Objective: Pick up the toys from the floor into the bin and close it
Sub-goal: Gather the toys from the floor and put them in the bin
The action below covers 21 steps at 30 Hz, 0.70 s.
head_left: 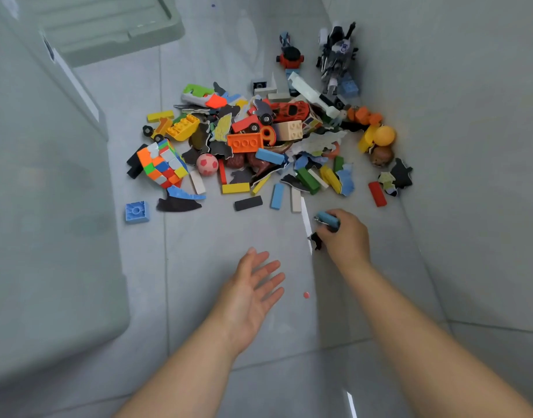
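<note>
While the left hand hovers spread, the right hand grips a blue block beside the toy pile.

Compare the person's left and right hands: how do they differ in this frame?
The left hand is open, fingers spread, and holds nothing; the right hand grips a blue toy. The right hand is nearer the toy pile than the left hand. Both are over the floor.

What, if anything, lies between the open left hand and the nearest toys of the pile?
Nothing visible. Only bare floor separates the left hand from the black block at the pile's near edge.
</note>
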{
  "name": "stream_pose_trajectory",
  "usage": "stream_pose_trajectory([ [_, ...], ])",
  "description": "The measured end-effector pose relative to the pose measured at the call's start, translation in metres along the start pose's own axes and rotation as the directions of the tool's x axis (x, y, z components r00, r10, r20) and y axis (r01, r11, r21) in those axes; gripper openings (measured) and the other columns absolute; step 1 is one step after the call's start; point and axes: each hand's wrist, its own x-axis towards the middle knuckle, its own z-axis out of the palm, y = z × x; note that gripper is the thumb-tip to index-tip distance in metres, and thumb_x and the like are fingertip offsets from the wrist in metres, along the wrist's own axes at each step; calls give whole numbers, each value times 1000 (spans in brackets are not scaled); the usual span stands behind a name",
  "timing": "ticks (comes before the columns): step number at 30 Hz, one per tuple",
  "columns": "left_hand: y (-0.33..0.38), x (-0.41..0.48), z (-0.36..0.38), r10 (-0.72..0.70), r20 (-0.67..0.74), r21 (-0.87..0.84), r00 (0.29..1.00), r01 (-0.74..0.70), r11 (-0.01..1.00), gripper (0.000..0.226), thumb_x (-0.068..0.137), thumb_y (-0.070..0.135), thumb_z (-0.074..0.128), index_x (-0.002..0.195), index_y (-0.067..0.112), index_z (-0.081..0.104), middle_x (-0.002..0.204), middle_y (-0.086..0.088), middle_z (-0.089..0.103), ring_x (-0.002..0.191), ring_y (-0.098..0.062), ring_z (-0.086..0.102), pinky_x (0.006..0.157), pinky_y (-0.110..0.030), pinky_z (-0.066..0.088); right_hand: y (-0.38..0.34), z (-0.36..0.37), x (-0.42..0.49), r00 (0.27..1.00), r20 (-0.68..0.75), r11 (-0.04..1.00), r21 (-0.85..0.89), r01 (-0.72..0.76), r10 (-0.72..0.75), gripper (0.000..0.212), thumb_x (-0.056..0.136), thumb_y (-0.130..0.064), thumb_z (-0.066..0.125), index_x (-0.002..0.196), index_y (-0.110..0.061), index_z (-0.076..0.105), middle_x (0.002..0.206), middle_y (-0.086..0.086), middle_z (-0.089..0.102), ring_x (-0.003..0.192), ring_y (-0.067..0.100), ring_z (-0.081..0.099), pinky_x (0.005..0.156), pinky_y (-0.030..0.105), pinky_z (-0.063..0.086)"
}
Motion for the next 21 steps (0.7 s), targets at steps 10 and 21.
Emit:
stream_pose_trajectory([
  [10, 1, 2, -15, -17, -7, -298, 1000, 14, 954, 41, 97, 43, 38, 104, 14, 64, 105, -9, 62, 92, -22, 61, 80, -35, 52, -41, 2, -89, 846, 343, 902, 292, 317, -408, 35, 77, -32, 71, 111, -30, 61, 103, -13, 53, 88, -1, 54, 78, 9, 42],
  [21, -4, -10, -33, 48, -48, -247, 998, -59, 967, 19, 97, 18, 46, 93, 11, 63, 97, -8, 63, 88, -21, 62, 81, -36, 51, -3, 2, -37, 978, 176, 990, -56, 126, -114, 29, 80, -6, 63, 108, -14, 61, 99, 3, 57, 78, 13, 55, 79, 26, 48],
])
